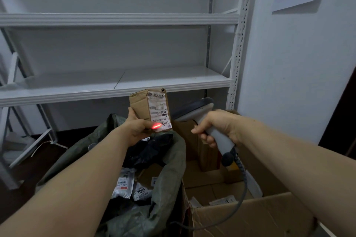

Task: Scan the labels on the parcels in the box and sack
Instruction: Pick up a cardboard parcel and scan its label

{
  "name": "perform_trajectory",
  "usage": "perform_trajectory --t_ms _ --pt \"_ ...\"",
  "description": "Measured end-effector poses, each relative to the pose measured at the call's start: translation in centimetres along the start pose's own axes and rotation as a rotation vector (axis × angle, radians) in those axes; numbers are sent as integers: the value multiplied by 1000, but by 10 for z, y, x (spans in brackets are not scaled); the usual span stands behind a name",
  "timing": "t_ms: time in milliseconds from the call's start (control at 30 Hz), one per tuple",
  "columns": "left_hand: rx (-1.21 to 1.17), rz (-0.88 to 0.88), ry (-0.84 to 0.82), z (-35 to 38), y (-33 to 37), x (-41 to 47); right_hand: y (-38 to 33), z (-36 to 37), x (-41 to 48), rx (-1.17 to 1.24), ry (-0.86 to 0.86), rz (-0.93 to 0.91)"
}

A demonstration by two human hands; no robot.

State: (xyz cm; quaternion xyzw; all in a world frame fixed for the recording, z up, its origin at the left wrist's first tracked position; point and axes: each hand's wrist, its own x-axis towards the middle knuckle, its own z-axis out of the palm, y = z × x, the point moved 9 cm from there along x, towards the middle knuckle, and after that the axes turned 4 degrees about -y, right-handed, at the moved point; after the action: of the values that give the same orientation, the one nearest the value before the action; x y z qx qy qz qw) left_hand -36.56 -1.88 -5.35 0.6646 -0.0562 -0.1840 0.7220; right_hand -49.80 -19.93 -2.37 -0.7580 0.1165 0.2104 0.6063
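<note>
Your left hand (pixel 137 127) holds a small cardboard parcel (pixel 140 105) upright above the open green sack (pixel 171 179), with the fingers curled round its lower end and the white label (pixel 159 110) facing you. To the right of the sack, above the cardboard box (pixel 260 217), your right hand (pixel 216 127) grips firmly the handle of the grey barcode scanner (pixel 200 108). Its red light (pixel 157 126) falls on the label's lower edge.
</note>
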Motion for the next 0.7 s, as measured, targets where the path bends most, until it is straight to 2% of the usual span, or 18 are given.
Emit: perform_trajectory --t_ms 233,400,567,700 --pt "20 -1 7 -6 -3 -2 -1 10 4 28 -23 -21" --pt "144 -109 16 -35 -20 -15 16 9 29 130 105 -31" --pt "544 -280 -44 -56 -73 -29 60 19 69 297 177 80" --pt "1188 -365 -28 -69 -105 -20 89 32 93 340 185 166"
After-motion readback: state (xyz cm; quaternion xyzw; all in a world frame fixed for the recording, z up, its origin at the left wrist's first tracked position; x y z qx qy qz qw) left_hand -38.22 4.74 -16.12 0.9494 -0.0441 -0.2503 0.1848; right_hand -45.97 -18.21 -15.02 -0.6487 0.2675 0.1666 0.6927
